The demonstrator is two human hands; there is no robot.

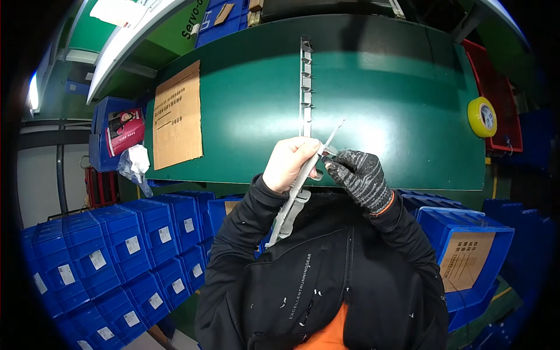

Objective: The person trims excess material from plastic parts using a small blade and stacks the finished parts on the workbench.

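1. My bare left grip is pinching a grey clipped strip between thumb and fingers, holding it aslant before my jacket, its upper end standing over the near part of the worktop.
2. My gloved right grip is bunching its fingertips at that upper end; I cannot tell whether they are pinching the strip, something small, or nothing.
3. A thin pale sliver is jutting beyond that end; I cannot make out whether it is belonging to the strip.
4. A second strip with a row of projecting clips is lying lengthwise on the worktop, its near end disappearing behind my left grip.
5. I am judging the work on the held strip to be under way, since both hands are meeting at its end; setting it down is remaining. Whether the second strip is finished or waiting, I cannot tell.
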